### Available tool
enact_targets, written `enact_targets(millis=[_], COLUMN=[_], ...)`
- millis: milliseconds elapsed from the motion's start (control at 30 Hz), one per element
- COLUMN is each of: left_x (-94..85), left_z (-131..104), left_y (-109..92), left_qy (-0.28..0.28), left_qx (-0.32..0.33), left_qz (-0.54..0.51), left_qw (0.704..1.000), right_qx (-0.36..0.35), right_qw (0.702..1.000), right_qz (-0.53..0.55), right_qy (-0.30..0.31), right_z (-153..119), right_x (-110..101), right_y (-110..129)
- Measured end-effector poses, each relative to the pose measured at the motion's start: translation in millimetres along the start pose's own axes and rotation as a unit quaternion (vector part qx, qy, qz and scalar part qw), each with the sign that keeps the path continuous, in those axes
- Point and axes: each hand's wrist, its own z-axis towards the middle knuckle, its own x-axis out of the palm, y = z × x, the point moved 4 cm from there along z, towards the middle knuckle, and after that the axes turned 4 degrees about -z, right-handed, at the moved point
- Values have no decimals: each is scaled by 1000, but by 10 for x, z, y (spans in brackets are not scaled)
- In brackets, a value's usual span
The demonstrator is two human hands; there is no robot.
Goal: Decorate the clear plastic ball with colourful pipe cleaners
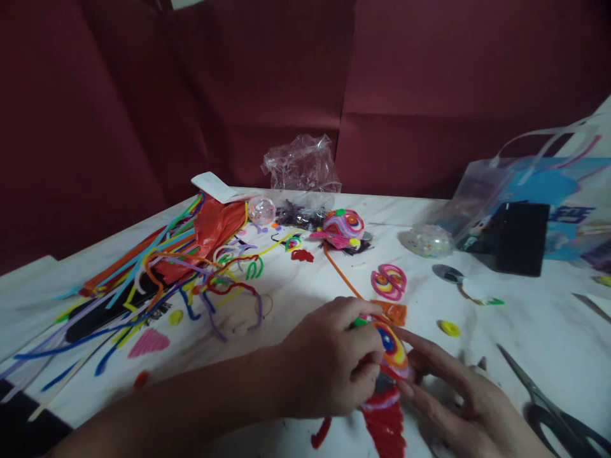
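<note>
A craft piece of coiled, coloured strands (392, 348) lies between my hands, with a blue and yellow eye-like ring and a red pointed part (386, 427) below it. My left hand (331, 356) covers its left side, fingers curled round its edge. From the right, my right hand (461, 388) grips its right edge between thumb and fingers. An orange piece (391, 312) shows just behind it. Part of the craft piece is hidden under my left fingers.
Scissors (548, 401) lie at the right. Colourful pipe cleaners (157, 254) spread over the left of the white table (305, 286). Farther back are a finished-looking coiled ball (344, 228), a clear plastic bag (303, 168), a black box (520, 238) and a blue bag (558, 184).
</note>
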Motion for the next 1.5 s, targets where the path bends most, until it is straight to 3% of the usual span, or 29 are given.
enact_targets(millis=[167,467,667,867,1100,1233,1500], left_x=[38,79,82,31,63,55,75], left_z=[3,11,0,31,-4,-6,-12], left_y=[48,110,89,90,125,127,77], left_qy=[-28,-79,-34,42,-7,4,73], left_qx=[-19,-103,-89,-68,-74,-92,40], left_qz=[-18,-86,-93,-92,-69,-69,56], left_qw=[999,988,991,993,995,993,995], right_qx=[-61,-32,-10,-5,-13,-24,-28], right_qw=[998,997,996,993,992,992,992], right_qz=[9,34,58,48,36,38,48], right_qy=[29,63,61,104,122,122,113], right_z=[67,54,130,216,240,255,303], right_x=[-12,5,18,-2,-14,-8,26], right_y=[77,111,67,64,141,128,74])
